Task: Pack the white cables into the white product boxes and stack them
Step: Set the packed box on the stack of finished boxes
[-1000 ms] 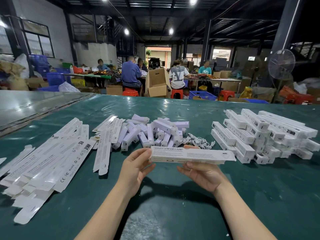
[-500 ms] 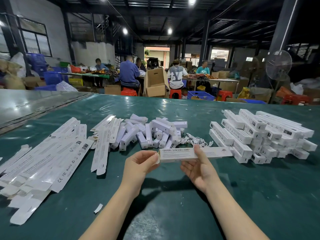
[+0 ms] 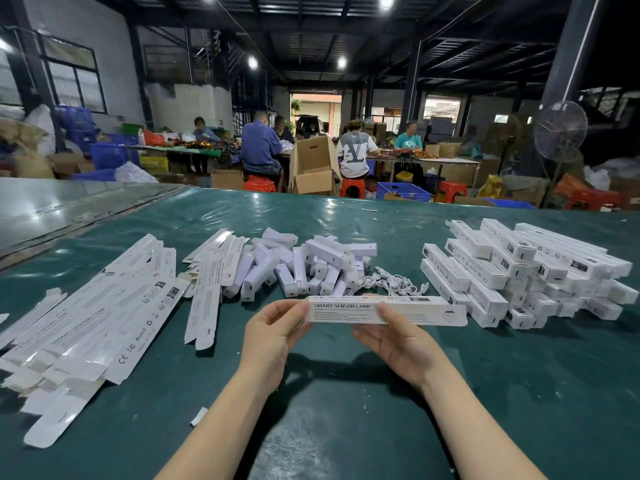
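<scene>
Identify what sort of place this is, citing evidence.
Probably a factory packing floor: flattened cartons and stacked white boxes on a long green table, other workers seated behind.

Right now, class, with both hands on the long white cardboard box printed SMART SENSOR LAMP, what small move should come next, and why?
Probably slide the right hand to the right end of the long white cardboard box and tuck its flap in: that flap seems to stick out, while the left hand pinches the other end.

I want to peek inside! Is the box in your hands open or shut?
Open at its right end: the long white cardboard box has its end flap sticking straight out.
</scene>
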